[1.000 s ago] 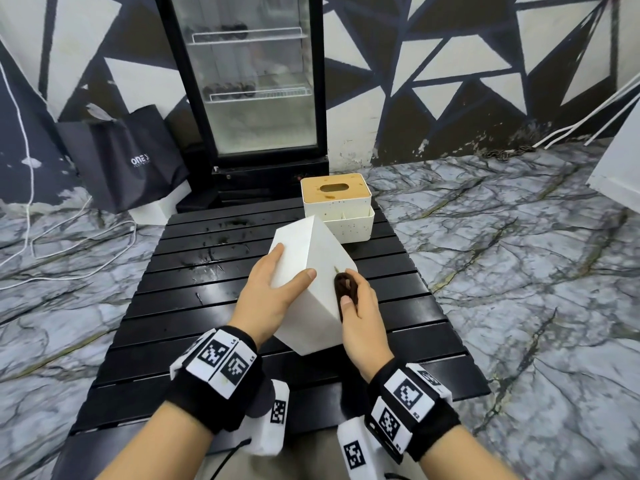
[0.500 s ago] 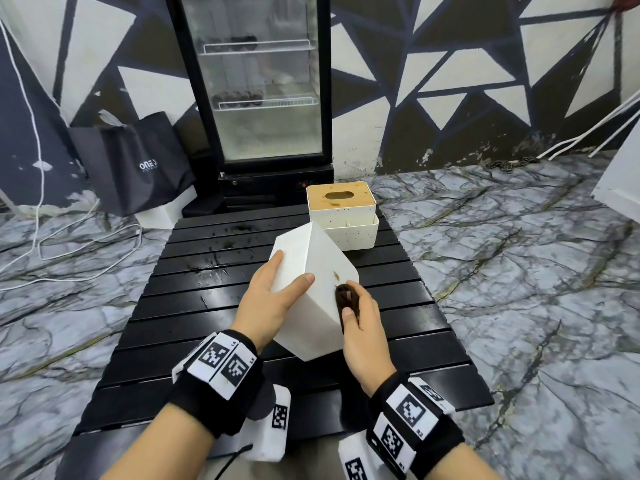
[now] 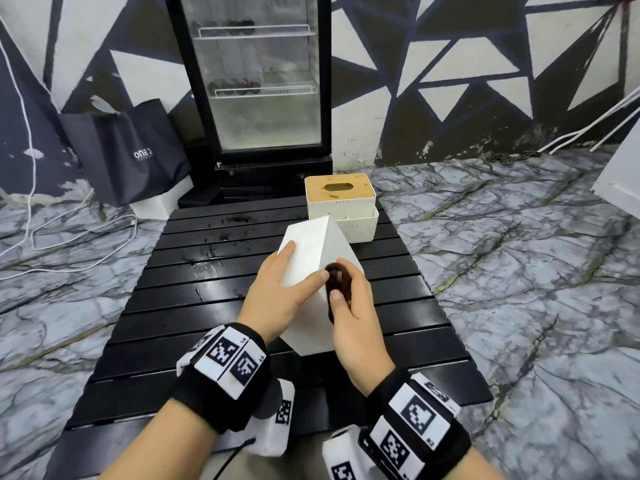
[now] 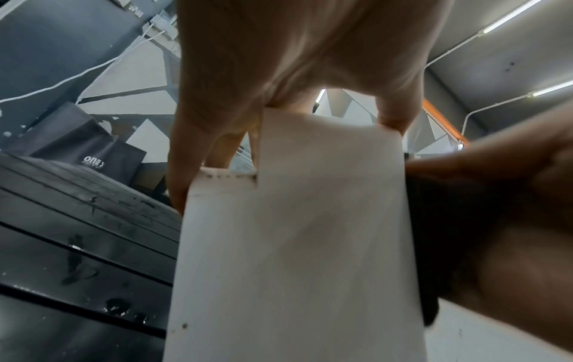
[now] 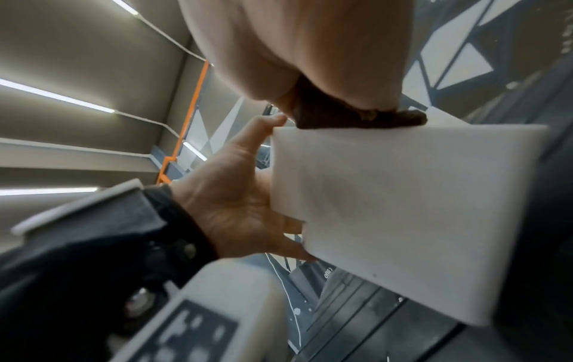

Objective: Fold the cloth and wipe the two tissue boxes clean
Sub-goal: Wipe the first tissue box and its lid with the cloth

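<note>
**Brown cloth pressed to a tilted white box**

The right hand (image 3: 351, 308) has its fingers (image 3: 337, 297) curled round a small wad of brown cloth (image 3: 337, 284), holding it against the right-hand face of the white tissue box (image 3: 311, 271). The left hand (image 3: 277, 292) clasps the same box from the other side, fingers spread along the left face and the thumb hooked over the upper edge, close to the cloth.

The box is tipped on one edge, one corner pointing up, its low end near the black slatted tabletop (image 3: 180, 299). It looks light and stiff with smooth sides, so it would probably slip under a hard rub; a grip across two opposite faces, as here, seems the sound one. The cloth is soft and bunched rather than flat.

The second tissue box (image 3: 341, 206), with a wooden lid, stands behind at the tabletop's far edge, untouched.
</note>
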